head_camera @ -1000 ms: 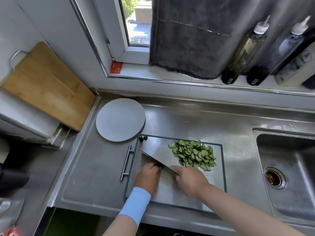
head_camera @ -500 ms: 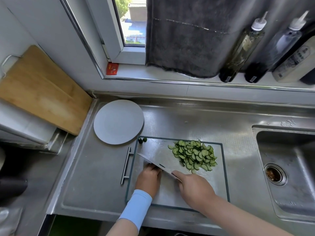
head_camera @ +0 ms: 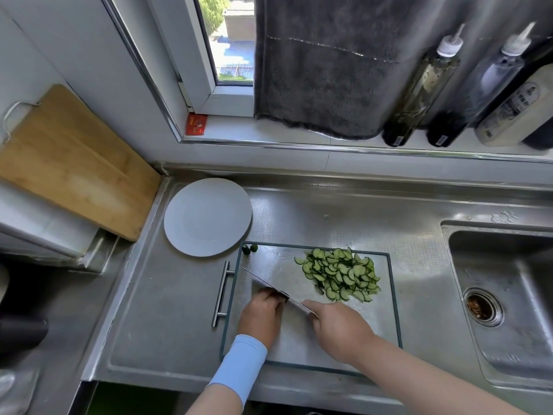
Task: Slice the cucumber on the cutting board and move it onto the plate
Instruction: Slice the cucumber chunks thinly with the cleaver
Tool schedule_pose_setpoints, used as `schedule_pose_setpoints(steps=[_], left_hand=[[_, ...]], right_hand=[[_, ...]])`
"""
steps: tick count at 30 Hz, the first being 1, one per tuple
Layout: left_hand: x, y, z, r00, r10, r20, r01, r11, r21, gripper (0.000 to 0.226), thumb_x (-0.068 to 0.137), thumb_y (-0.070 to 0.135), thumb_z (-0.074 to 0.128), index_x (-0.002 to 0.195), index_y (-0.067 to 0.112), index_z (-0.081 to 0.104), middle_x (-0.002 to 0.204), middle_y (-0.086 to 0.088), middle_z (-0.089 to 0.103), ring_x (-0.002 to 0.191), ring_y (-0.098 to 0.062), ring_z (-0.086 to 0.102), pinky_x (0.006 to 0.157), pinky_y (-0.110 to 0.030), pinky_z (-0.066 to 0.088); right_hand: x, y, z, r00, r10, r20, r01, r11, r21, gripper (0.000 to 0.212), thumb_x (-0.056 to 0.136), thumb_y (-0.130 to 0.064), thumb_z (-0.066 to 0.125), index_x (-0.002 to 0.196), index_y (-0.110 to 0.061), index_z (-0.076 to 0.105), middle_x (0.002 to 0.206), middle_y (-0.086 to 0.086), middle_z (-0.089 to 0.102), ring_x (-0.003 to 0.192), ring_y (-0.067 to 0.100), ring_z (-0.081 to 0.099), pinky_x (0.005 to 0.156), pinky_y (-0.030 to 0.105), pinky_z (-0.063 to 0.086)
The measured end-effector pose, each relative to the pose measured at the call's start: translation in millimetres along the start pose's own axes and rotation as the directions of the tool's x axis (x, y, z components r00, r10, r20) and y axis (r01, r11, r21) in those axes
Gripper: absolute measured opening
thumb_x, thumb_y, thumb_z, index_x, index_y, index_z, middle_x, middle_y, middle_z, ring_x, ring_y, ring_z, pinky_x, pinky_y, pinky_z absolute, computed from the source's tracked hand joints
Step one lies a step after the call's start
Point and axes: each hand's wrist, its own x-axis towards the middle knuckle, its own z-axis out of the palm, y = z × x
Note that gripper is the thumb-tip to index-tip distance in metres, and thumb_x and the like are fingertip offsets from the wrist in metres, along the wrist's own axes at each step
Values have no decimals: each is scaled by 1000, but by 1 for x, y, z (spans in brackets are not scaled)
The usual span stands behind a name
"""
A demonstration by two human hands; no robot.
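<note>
Our right grip point(head_camera: 341, 330) closes round the knife point(head_camera: 266, 283) handle; our left grip point(head_camera: 263, 313) curls beside the blade — holding what, we cannot tell. The cucumber slices point(head_camera: 339, 274) lie heaped on the cutting board point(head_camera: 377, 319), the plate point(head_camera: 208, 217) just beside its far-left corner.

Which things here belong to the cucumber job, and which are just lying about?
In the job: cucumber slices, cutting board, knife in the right hand, left hand at the blade, bare plate.
Lying about: wooden board, grey towel, bottles on the sill, sink.
</note>
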Motion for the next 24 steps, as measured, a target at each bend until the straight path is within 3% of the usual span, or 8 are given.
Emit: schedule_pose_setpoints(steps=[4,7,12,16,24], left_hand=[[-1,-3,4,1000,-22,7,22,999,-34,21,64,5,84,75,20,74,80,5,66,72,-13,61,56,-17,46],[-2,-3,3,999,-29,16,29,999,-37,20,66,5,83,76,20,74,81,5,66,73,-14,61,56,-18,48],[-2,-1,2,998,-51,32,53,998,-36,20,65,7,84,75,22,74,79,2,66,71,-18,63,53,-19,48],[-2,3,-3,999,-38,30,38,999,2,25,62,6,84,76,23,74,81,2,67,69,-19,64,53,-20,49],[-1,8,-9,1000,16,-11,-15,999,30,29,57,6,88,75,24,75,77,5,66,70,-14,63,56,-15,46]], right_hand=[[9,-7,0,1000,6,9,-6,1000,23,50,101,-18,35,146,-34,47,121,6,70,109,28,63,85,33,51],[12,-10,0,1000,10,15,-10,1000,29,53,99,-17,35,147,-37,45,121,6,69,108,28,63,80,30,48],[5,-11,4,1000,-3,-18,3,1000,3,52,100,-19,35,148,-36,43,113,10,69,100,31,62,76,33,47],[-10,-7,5,999,-18,-44,16,998,-56,47,99,-19,35,141,-37,46,94,6,68,78,27,54,66,34,42],[-26,0,0,998,-33,-47,31,999,-32,37,99,-18,35,128,-35,51,80,1,60,72,23,48,60,35,34]])
